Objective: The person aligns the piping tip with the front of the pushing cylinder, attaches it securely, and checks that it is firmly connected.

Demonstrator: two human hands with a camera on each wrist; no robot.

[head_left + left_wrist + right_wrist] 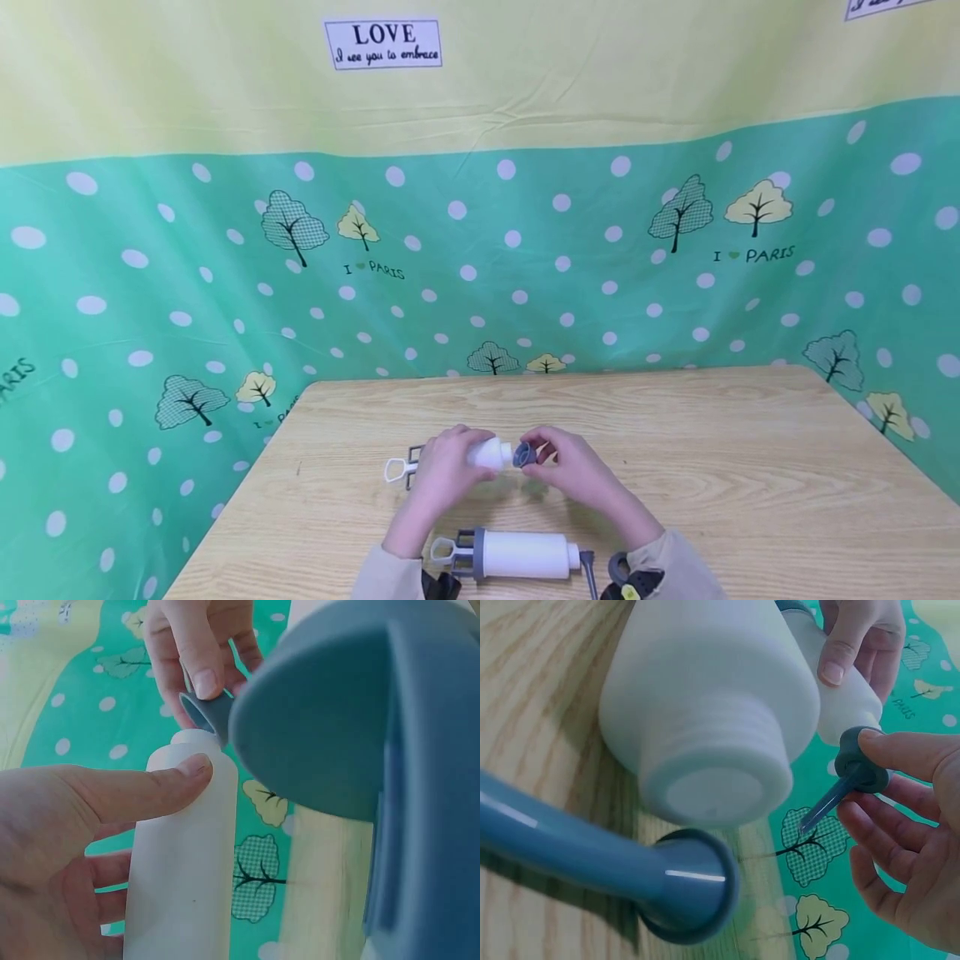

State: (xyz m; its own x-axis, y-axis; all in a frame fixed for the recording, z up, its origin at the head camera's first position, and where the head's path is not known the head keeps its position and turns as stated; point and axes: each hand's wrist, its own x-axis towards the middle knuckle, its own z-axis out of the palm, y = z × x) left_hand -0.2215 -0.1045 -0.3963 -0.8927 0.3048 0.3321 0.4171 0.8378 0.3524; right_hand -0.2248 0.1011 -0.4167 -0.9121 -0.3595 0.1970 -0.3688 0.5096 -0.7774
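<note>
My left hand (446,467) grips a white pump cylinder (184,862), its thumb lying along the shoulder near the neck. From the cylinder's rear end, a white loop handle (396,470) sticks out to the left in the head view. My right hand (573,467) pinches a grey nozzle cap (855,754) between thumb and fingers. Its wide socket faces the cylinder's neck, close in front of it and tilted in the left wrist view. A thin spout points away from the cylinder in the right wrist view.
Nearer me on the wooden table (712,467) lies a second white pump cylinder (525,555) with a grey frame and loop handle. A grey curved nozzle (690,877) lies by its neck. Beside my right sleeve is a grey ring (618,568). A patterned curtain (450,317) hangs behind.
</note>
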